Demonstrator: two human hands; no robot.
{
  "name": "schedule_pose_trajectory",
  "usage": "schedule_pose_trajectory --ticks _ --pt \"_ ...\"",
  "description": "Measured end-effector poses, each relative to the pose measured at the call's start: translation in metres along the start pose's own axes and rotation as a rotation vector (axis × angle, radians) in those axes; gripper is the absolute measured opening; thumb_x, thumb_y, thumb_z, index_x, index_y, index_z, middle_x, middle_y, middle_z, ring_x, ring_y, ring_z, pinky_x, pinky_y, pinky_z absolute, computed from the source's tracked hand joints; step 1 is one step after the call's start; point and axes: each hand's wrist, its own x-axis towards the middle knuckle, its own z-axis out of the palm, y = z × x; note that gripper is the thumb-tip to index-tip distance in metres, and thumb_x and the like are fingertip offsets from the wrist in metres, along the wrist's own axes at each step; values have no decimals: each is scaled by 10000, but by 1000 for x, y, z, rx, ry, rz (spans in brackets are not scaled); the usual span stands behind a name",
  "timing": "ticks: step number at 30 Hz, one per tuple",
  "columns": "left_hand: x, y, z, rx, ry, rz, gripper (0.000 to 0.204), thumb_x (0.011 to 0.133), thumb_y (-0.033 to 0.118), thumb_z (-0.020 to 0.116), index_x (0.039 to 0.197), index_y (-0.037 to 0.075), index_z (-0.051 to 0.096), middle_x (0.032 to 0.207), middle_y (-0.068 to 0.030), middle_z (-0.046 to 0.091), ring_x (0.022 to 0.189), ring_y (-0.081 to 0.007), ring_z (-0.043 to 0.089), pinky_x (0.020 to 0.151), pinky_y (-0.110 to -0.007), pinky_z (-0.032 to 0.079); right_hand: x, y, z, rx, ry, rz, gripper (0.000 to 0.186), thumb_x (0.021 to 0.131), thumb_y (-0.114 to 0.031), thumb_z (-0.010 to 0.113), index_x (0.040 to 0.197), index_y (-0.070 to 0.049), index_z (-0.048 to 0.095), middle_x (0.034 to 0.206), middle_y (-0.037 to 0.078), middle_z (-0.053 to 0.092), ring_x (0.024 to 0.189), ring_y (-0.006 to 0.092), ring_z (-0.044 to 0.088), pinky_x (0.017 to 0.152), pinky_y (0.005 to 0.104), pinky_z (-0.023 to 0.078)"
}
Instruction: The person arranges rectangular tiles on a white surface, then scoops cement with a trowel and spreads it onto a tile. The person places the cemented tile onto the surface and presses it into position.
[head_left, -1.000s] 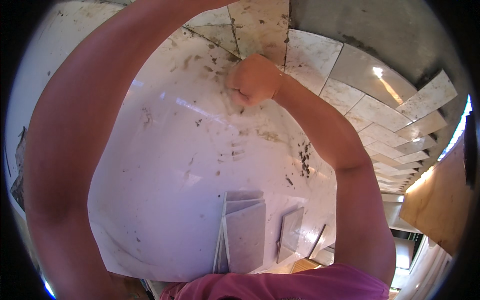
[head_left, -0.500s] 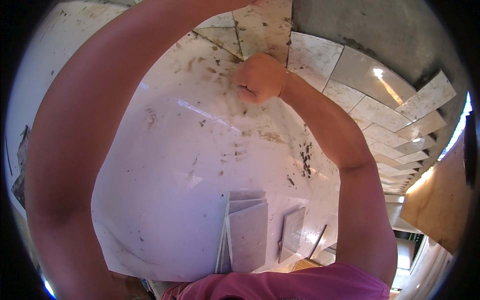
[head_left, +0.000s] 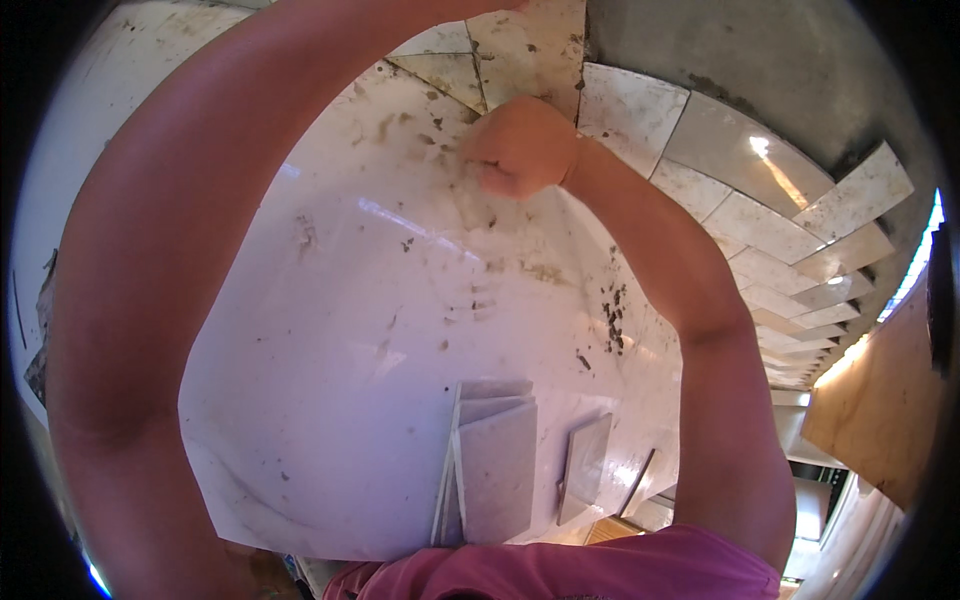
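Observation:
My right hand is closed in a fist over the far part of a large white glossy slab, close to the wall tiles. Anything inside the fist is hidden. Dirt smears and crumbs mark the slab around it. My left arm arches up along the left side. Only a sliver of my left hand shows at the top edge, beside a marbled tile; its fingers are cut off from view.
Marbled tiles cover part of the grey cement wall in staggered rows. Several loose tiles lean together near my body, with another tile beside them. A wooden board stands at the right.
My right fist has shifted slightly up and away along the slab and looks a little blurred. The left arm has barely moved; the tiles are where they were.

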Motion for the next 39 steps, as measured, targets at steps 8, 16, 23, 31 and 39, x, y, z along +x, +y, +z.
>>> schedule_pose_trajectory --ticks 8,16,23,31,39 --pt "-10 3 -8 -20 49 42 288 795 150 745 1047 11 719 971 -209 733 1002 -382 698 874 -482 555 -11 -10 0 -11 17 -68 165 663 -217 630 603 -118 514 626 68 533 595 337 564 512 472 417" --pt "-9 2 -7 -27 31 15 283 800 138 742 1052 11 720 980 -205 737 1005 -383 699 870 -477 556 -5 -55 7 51 -69 -164 188 639 -249 651 587 -152 499 621 35 514 584 304 558 495 452 398" --pt "-5 -1 -8 -39 -14 5 266 793 133 748 1025 3 727 966 -212 737 992 -382 704 864 -476 558 -3 -65 4 44 -107 -157 185 637 -249 653 588 -150 505 606 29 509 584 293 564 496 448 401" --pt "-5 -2 -7 -44 23 49 276 777 129 763 1020 3 729 967 -210 738 991 -386 704 866 -478 559 -10 -1 9 -96 -85 -67 173 687 -250 654 629 -144 529 652 51 551 628 309 585 538 458 436" --pt "-9 -3 -12 -81 16 77 285 796 140 772 1052 22 734 992 -208 738 1019 -390 699 887 -483 552 -3 2 12 -120 -167 -59 171 724 -267 639 674 -135 542 695 68 566 657 332 588 561 467 453"
